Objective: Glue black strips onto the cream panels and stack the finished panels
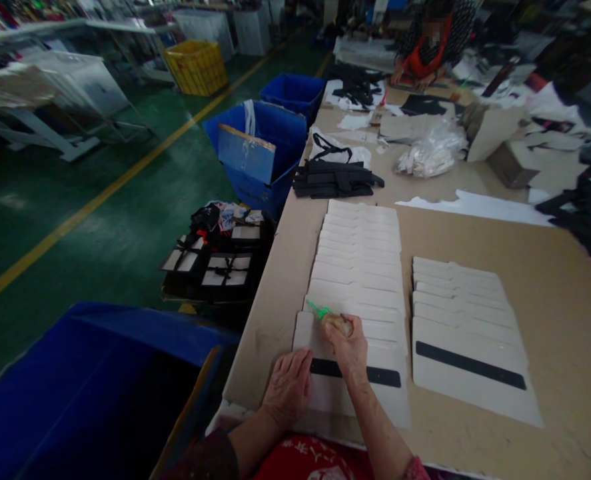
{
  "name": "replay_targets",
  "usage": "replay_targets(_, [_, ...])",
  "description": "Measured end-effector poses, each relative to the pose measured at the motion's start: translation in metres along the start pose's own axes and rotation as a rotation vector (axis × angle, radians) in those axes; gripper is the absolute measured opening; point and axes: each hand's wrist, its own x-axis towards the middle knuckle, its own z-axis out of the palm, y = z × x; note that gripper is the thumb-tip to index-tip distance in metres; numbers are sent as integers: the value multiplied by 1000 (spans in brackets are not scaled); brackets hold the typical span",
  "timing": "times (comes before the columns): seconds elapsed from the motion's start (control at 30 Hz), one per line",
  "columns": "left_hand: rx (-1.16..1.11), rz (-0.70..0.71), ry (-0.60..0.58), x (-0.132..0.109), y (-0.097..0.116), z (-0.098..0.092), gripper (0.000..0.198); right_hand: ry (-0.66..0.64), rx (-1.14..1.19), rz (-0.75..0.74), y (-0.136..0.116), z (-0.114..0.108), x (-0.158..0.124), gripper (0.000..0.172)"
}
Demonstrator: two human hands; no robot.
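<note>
My right hand (348, 343) is wrapped round a small yellowish squeeze bottle (339, 325). Its green nozzle (319, 309) points up and left over a column of overlapping pale boards (358, 267). The nearest pale board (360, 402) carries a black strip (382, 377), partly hidden under my right wrist. My left hand (289, 387) lies flat at the left edge of that board, by the strip's left end, its fingers out and holding nothing. To the right, a second overlapping column of pale boards (458, 307) has a black strip (470, 365) on its front board.
Folded black fabric pieces (335, 179) lie beyond the boards, with a clear plastic bag (432, 150) farther right. Blue bins (260, 147) and a box of tied bundles (225, 270) stand left of the table (262, 333). Across the table works another person (430, 53).
</note>
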Motion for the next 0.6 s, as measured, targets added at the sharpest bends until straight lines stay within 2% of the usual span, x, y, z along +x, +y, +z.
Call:
replay_targets(0.1, [14, 6, 10, -1, -1, 1, 45, -18, 70, 77, -1, -6, 1, 57])
replay_targets(0.17, [19, 13, 20, -1, -2, 1, 45, 15, 119, 115, -2, -21, 5, 59])
replay_targets(0.43, [35, 38, 60, 1, -5, 2, 42, 404, 137, 104, -8, -117, 39, 67])
replay_targets(0.5, [45, 43, 63, 1, -5, 3, 42, 457, 101, 81, -8, -130, 47, 67])
replay_targets(0.6, [58, 52, 65, 1, -6, 3, 41, 488, 43, 55, -8, -136, 56, 65])
